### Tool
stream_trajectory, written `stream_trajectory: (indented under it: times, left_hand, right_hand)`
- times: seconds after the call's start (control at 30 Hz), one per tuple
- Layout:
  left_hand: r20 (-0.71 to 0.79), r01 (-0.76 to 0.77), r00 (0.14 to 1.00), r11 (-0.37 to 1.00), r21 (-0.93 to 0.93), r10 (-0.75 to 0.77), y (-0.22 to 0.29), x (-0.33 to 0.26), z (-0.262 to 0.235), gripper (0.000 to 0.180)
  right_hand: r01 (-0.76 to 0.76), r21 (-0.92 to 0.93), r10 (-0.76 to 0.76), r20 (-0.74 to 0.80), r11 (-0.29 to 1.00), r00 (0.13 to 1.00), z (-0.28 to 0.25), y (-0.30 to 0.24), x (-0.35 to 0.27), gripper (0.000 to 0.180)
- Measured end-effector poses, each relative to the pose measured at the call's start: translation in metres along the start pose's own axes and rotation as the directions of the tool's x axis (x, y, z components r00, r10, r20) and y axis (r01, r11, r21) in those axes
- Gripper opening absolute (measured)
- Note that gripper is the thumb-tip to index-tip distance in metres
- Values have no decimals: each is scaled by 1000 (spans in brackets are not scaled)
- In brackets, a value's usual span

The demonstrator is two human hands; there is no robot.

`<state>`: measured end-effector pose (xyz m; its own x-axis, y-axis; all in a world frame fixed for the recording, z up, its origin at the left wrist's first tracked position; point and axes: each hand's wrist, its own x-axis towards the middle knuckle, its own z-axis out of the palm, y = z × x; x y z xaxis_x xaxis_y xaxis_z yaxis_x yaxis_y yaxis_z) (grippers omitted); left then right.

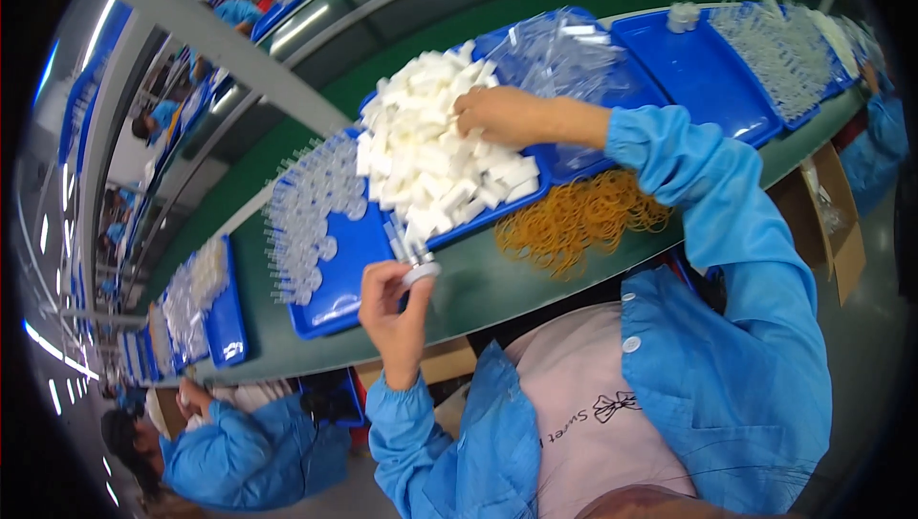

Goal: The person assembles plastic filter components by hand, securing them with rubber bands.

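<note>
My left hand (pixel 390 304) pinches a small clear plastic piece with a pale round base (pixel 421 273) between thumb and fingers, above the bench's near edge. Thin prongs stick up from that base; their detail is blurred. At the heaped white blocks (pixel 421 151), my right hand (pixel 495 116) reaches in from the right with its fingers bent round a block; the fingertips are partly hidden. The heap fills a blue tray (pixel 516 204). Similar clear round-based pieces (pixel 325 189) stand in rows in the blue tray (pixel 354 280) to the left.
Orange rubber bands (pixel 579 223) lie loose on the green bench (pixel 459 313). Behind my right arm are clear plastic bags (pixel 564 55) and another blue tray (pixel 698 89) with white round parts (pixel 683 16). Co-workers in blue sit at left (pixel 249 452) and far right (pixel 880 137).
</note>
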<state>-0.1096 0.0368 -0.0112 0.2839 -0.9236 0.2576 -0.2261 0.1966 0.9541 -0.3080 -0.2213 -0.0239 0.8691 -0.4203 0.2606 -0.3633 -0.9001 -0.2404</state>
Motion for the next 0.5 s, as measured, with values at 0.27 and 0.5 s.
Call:
stream_trajectory:
  times: [0.27,0.5]
  left_hand:
    - [67,115,992,968,-223,-103,-1,-13,21,25]
    - [151,80,988,966,-246,-43,2,-19,28,20]
  right_hand:
    - [39,204,50,-410,978,911,-6,-7,-10,39]
    - [-242,921,321,140,304,937,-63,-66,-52,40]
